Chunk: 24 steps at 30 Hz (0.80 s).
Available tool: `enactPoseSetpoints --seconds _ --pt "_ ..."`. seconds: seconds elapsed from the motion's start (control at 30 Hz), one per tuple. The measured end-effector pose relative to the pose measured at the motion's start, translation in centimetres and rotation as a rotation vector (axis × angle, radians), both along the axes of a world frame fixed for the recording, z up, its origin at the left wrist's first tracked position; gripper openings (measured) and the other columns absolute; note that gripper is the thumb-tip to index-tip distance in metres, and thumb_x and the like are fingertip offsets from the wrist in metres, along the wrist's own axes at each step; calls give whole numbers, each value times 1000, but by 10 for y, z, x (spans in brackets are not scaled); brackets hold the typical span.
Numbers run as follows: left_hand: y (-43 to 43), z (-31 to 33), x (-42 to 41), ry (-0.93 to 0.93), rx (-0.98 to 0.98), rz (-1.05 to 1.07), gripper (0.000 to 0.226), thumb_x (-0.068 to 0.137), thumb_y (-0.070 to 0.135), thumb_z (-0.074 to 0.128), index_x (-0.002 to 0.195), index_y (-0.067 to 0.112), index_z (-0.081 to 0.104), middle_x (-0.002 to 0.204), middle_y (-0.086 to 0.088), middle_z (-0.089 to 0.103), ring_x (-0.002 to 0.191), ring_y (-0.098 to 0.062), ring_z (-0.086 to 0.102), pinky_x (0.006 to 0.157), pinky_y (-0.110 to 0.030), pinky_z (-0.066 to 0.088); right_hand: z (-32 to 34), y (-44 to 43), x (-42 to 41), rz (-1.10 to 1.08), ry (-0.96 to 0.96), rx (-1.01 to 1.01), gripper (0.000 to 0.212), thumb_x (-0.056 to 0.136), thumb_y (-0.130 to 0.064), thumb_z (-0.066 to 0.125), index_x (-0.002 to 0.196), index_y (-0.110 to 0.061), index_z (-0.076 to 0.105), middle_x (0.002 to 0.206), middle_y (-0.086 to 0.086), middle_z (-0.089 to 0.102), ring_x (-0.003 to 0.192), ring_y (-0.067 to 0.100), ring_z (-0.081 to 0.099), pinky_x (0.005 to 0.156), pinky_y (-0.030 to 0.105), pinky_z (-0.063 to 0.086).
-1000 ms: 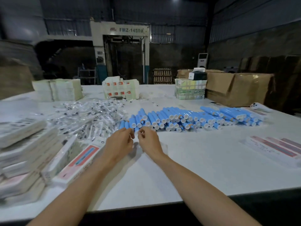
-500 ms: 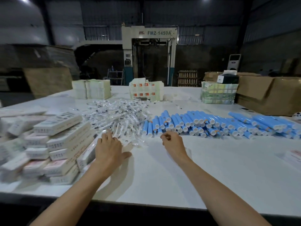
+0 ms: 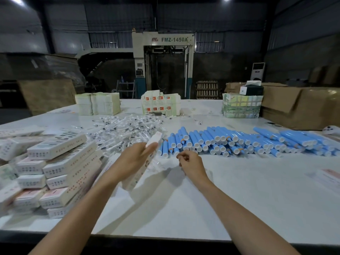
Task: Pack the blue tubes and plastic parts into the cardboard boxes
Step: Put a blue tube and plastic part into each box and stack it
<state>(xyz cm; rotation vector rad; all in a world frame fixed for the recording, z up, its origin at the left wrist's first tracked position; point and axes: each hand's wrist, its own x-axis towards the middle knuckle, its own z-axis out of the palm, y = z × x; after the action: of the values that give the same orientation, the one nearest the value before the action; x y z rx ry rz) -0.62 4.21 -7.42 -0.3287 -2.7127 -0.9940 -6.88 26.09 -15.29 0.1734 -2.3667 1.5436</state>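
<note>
- White tabletop [image 3: 211,205] fills the lower half of the frame; its near edge runs along the bottom, and the widest bare stretch lies at lower centre and lower right, in front of both hands.
- Blue tubes [image 3: 230,142] lie in a long heap across the centre right, white caps facing the viewer, just beyond the right hand.
- Clear plastic parts [image 3: 125,131] sit in a loose pile at centre left, touching the left end of the tubes.
- Stacked cardboard boxes [image 3: 55,162] crowd the left edge, leaving little open room there.
- Brown cartons [image 3: 298,107] close off the upper right of the table; paper stacks [image 3: 97,103] line the far edge.
- Left hand [image 3: 132,161] grasps one long white box [image 3: 147,159], tilted, its far end raised over the gap between parts and tubes.
- Right hand [image 3: 191,164] is loosely clenched above the table, near the tubes; whether it holds anything cannot be told.
- Half a second ago the left hand lay flat and spread beside the box stack with nothing lifted; now it has the box up off the table. The right hand has kept its curled pose and its place.
</note>
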Motion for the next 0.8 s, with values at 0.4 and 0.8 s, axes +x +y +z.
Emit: enactPoseSetpoints --seconds 0.4,0.8 --pt "36 -48 -59 -351 1156 -180 71 107 54 36 129 -5 70 102 -24 77 71 -29 69 67 -37 61 18 9 -17 -199 133 94 15 105 -17 55 100 -13 68 86 -5 67 78 11 64 65 30 49" --pt "26 -60 -67 -405 1270 -243 48 106 43 48 127 6 70 118 -20 78 86 -25 73 79 -36 63 80 -2 -126 -240 -53 656 42 107 -41 48 124 -3 56 142 18 49 134 35 41 99 45 44"
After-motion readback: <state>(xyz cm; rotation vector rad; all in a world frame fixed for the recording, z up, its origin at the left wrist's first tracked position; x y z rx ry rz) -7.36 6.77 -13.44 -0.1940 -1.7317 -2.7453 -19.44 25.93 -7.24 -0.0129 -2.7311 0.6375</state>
